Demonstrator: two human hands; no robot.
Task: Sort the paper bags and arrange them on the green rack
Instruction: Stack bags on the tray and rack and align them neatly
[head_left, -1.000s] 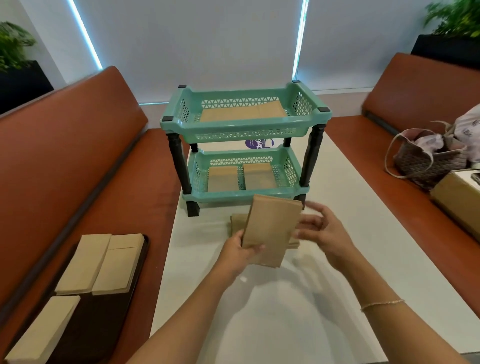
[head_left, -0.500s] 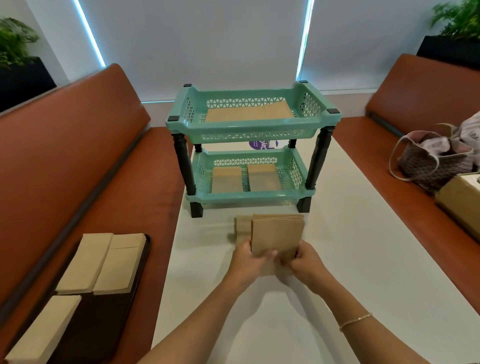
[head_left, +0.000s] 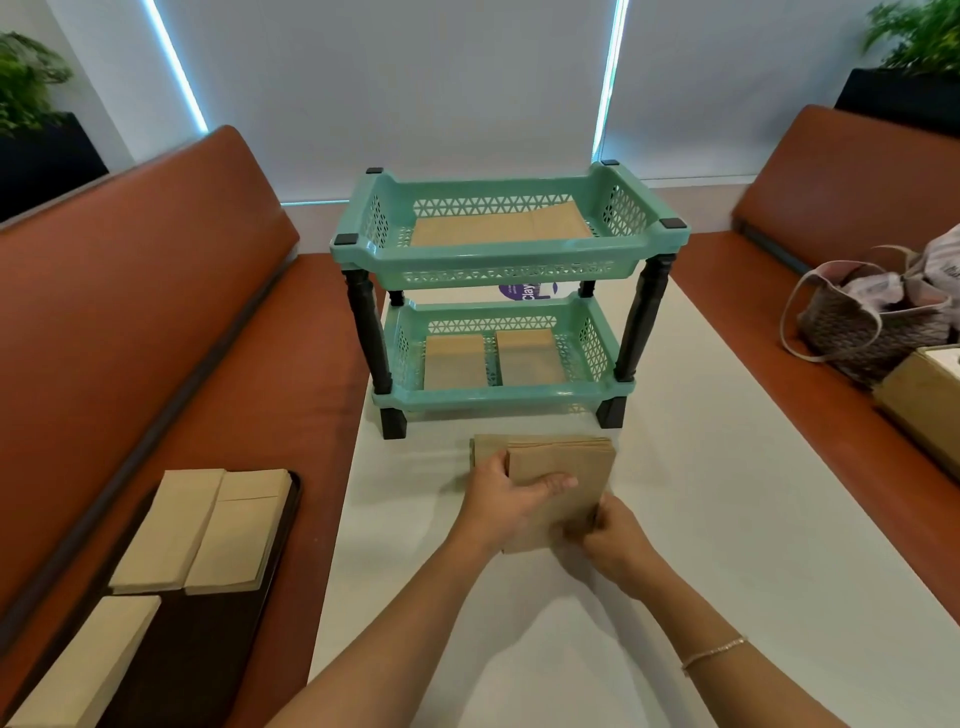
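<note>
1. Lowered since a second ago, the paper bag stack (head_left: 561, 475) now lies on the white table (head_left: 727, 519), centre frame, below the green rack (head_left: 511, 254).
2. Left hand (head_left: 506, 501) grips its left edge; right hand (head_left: 615, 538) pinches its lower right corner.

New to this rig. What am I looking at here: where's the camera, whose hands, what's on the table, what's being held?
There is no robot: a person works bare-handed, and the one camera sits on their head, looking forward and down. On the white table stands a two-tier green rack with flat brown paper bags already in both trays. In front of it, the left hand and right hand together grip a brown paper bag, which lies over a small pile of others. More bags lie on a dark tray on the left bench; a handbag sits on the right bench.
</note>
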